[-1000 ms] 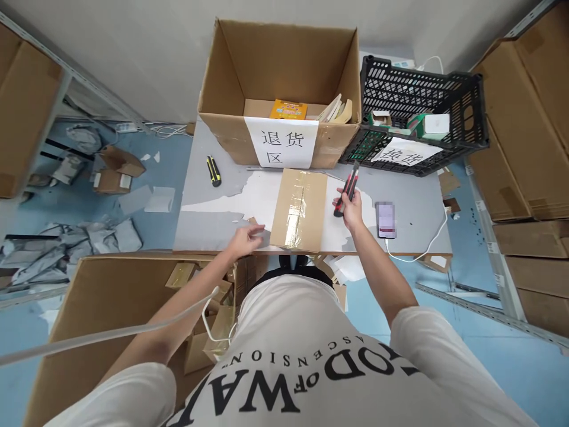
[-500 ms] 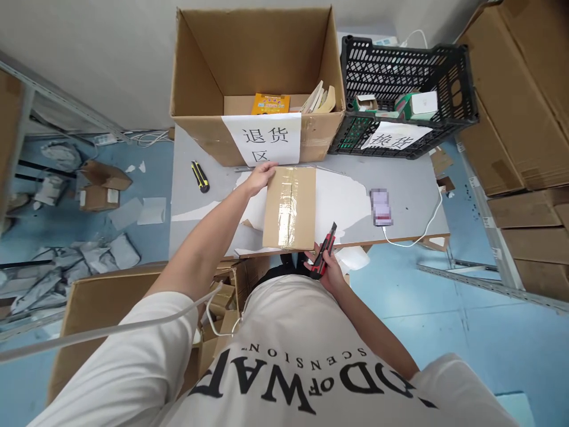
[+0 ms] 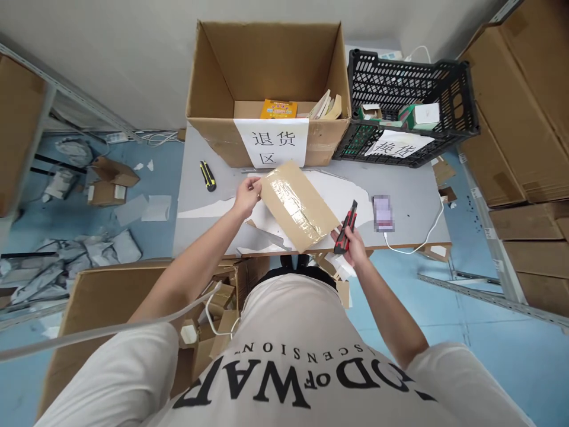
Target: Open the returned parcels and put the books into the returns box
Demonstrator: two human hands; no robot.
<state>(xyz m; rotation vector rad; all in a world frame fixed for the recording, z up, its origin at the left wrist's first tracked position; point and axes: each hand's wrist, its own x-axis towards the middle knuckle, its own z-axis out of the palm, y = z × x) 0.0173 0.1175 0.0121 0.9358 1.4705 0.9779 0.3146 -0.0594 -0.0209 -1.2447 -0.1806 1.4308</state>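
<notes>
A taped cardboard box (image 3: 297,207) is turned at an angle over the near middle of the table, clear shiny tape running along its top. My left hand (image 3: 248,194) pinches its far left corner. In my right hand (image 3: 353,244) is a red and black utility knife (image 3: 345,228), its blade out and pointing away from me. Fingers of that hand also reach to the box's near right corner; whether they grip it is hard to see. White paper (image 3: 351,193) lies beneath the box on the grey table (image 3: 415,198).
A big open carton (image 3: 213,133) with a white sign stands at the back, beside a black plastic crate (image 3: 411,139). A yellow and black utility knife (image 3: 207,176) lies left; a phone (image 3: 383,213) with a cable lies right. Another large carton (image 3: 120,284) is below the table's left.
The box has turned, its near end swinging to the right. My right hand, with the red knife, has moved up and right beside the box's corner.
</notes>
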